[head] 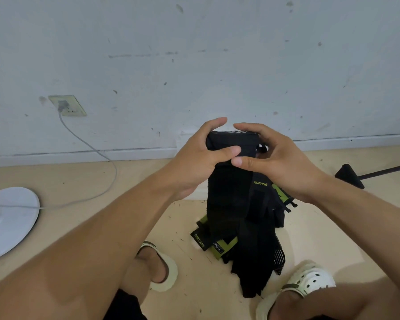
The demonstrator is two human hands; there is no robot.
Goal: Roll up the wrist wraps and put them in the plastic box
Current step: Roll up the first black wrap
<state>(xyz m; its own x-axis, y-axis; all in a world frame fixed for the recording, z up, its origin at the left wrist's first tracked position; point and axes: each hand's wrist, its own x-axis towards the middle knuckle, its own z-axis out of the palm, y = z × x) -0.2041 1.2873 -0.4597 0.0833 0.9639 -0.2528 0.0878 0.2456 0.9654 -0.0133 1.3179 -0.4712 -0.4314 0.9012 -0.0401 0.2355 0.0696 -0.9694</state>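
A black wrist wrap (231, 144) is held up in front of me, its top end partly rolled between both hands. My left hand (201, 158) grips the roll from the left, thumb across its front. My right hand (277, 158) grips it from the right, fingers curled over the top. The loose tail (226, 204) hangs down to the floor. Under it lies a heap of black and green wrist wraps (245, 241) with yellow lettering. A white edge (195, 192) shows just behind the heap; I cannot tell whether it is the plastic box.
A white round disc (9, 220) lies on the floor at the left, with a grey cable (97, 153) running up to a wall socket (67, 105). A black stand foot (351, 176) reaches in from the right. My feet in pale sandals (164, 266) flank the heap.
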